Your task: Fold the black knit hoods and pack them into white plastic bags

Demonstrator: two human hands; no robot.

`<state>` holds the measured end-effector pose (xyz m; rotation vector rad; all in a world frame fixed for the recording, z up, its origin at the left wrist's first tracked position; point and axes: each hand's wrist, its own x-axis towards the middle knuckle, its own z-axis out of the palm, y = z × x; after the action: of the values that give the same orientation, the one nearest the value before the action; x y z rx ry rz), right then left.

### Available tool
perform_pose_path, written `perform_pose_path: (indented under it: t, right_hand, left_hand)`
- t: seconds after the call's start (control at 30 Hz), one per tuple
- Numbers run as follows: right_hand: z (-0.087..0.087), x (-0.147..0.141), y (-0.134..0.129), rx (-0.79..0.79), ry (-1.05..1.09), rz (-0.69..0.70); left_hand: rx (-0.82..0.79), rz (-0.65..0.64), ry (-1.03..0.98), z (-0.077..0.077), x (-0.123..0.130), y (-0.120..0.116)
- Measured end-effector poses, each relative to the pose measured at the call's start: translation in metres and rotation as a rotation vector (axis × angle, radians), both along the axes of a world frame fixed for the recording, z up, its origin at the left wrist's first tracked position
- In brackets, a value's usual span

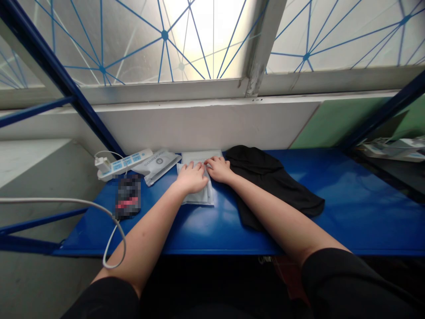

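My left hand (193, 178) lies palm down with its fingers spread on a pale plastic mailing bag (199, 198) on the blue table. My right hand (219, 169) is beside it, fingertips resting at the right side of the same pale packaging, fingers apart and slightly bent. Beyond the fingers another pale stretch of packaging (199, 156) shows; whether it is a separate bag I cannot tell. Just right of my right hand, partly under my forearm, a black cloth item (262, 173) is spread out. A similar printed bag (159, 164) lies to the left.
On the left, a white power strip (133, 160) carries a plugged-in charger (102, 165). A blurred-out dark object (128, 197) lies in front of it. A white cable (114, 263) loops over my left forearm. Blue metal posts (89, 110) frame the blue table (358, 212) below a window.
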<state>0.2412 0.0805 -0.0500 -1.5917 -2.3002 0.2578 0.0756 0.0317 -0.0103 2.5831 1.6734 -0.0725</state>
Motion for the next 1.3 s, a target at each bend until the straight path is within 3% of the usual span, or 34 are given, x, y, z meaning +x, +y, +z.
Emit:
perform_pose_path:
  t: [0.23, 0.53, 0.83, 0.93, 1.07, 1.2, 1.3]
  right_hand:
    - [-0.003, 0.002, 0.004, -0.025, 0.070, 0.008]
    - [0.001, 0.010, -0.001, -0.026, 0.136, 0.152]
    - [0.010, 0.013, -0.019, 0.253, 0.270, 0.311]
    - [0.013, 0.014, -0.022, 0.314, 0.238, 0.339]
    - [0.013, 0.014, -0.021, 0.407, 0.144, 0.245]
    - [0.012, 0.014, -0.023, 0.479, 0.064, 0.244]
    - [0.011, 0.014, -0.026, 0.508, 0.041, 0.318]
  left_hand:
    - [0.039, 0.004, -0.017, -0.003, 0.000, -0.001]
    - [0.041, -0.069, -0.090, -0.002, -0.011, -0.002]
    - [0.131, -0.193, -0.527, 0.001, -0.047, -0.003]
    - [0.229, -0.163, -0.490, 0.016, -0.045, -0.013]
    - [0.346, -0.092, -0.347, 0.032, -0.019, -0.039]
    - [0.393, 0.069, -0.263, 0.030, 0.006, -0.057]
    - [0.387, 0.157, -0.289, 0.026, 0.005, -0.055]
